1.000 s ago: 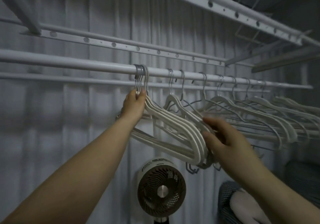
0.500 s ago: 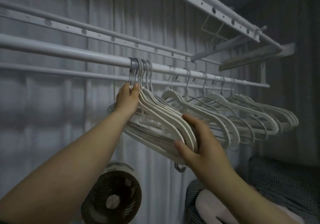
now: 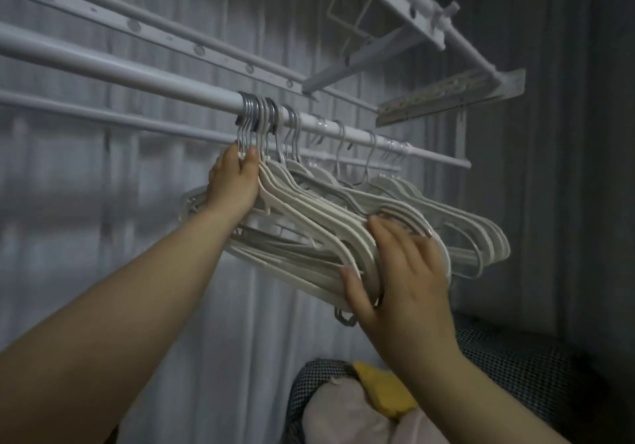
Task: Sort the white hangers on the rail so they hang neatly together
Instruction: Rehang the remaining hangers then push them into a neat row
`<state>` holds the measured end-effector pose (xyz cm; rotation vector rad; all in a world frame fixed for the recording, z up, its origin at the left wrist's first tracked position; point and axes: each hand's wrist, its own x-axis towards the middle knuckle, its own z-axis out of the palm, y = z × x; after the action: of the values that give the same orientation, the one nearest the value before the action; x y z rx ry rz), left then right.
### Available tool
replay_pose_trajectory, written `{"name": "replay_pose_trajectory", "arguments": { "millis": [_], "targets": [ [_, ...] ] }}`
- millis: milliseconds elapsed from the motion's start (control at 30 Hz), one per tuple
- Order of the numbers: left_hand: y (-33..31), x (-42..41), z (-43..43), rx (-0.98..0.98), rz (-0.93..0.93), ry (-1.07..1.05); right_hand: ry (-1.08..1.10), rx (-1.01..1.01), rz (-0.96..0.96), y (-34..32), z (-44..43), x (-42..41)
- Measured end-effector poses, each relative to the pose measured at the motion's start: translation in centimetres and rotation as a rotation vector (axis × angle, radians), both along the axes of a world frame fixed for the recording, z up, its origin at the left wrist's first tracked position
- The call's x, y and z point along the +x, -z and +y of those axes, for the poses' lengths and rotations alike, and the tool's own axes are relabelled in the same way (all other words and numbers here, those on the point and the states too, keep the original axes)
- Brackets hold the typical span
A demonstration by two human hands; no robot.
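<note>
Several white hangers (image 3: 319, 223) with metal hooks hang bunched on the white rail (image 3: 137, 75). My left hand (image 3: 235, 182) grips the necks of the leftmost bunch just under the hooks. My right hand (image 3: 405, 278) lies with spread fingers against the shoulder ends of that bunch, thumb under the lower edge. Further right along the rail, several more white hangers (image 3: 481, 234) hang a little apart, their hooks spaced out.
Parallel white bars and a perforated rail (image 3: 192, 48) run above and behind the hanging rail. A grey curtain (image 3: 86, 203) covers the wall. Below right, a checked cushion (image 3: 508, 368) holds pale cloth (image 3: 343, 416) and something yellow (image 3: 385, 392).
More hangers have slid left into the bunch under my left hand. My right hand moved onto the bunch's shoulder ends. The view swung right and the fan dropped out of sight.
</note>
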<state>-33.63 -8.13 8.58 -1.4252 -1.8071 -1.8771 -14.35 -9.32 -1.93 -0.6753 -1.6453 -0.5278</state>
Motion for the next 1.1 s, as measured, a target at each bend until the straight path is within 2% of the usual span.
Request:
{"name": "replay_pose_trajectory", "arguments": {
  "millis": [100,167,433,667,1100],
  "targets": [
    [-0.1,2.2,4.1,-0.025,0.008,-0.003,0.18,0.084,0.002,0.2,3.5,2.0],
    [-0.2,3.5,6.5,-0.039,0.014,0.006,0.221,0.153,0.004,0.4,6.0,3.1],
    [-0.5,7.4,15.9,0.004,0.04,0.083,0.318,0.291,0.003,1.1,14.6,7.5],
    [-0.9,10.8,20.8,-0.017,0.009,0.065,0.298,0.353,0.069,0.8,19.9,10.9],
    [-1.7,12.9,22.9,-0.005,-0.138,-0.025,-0.178,0.066,0.001,-0.3,24.1,15.5]
  ]
}}
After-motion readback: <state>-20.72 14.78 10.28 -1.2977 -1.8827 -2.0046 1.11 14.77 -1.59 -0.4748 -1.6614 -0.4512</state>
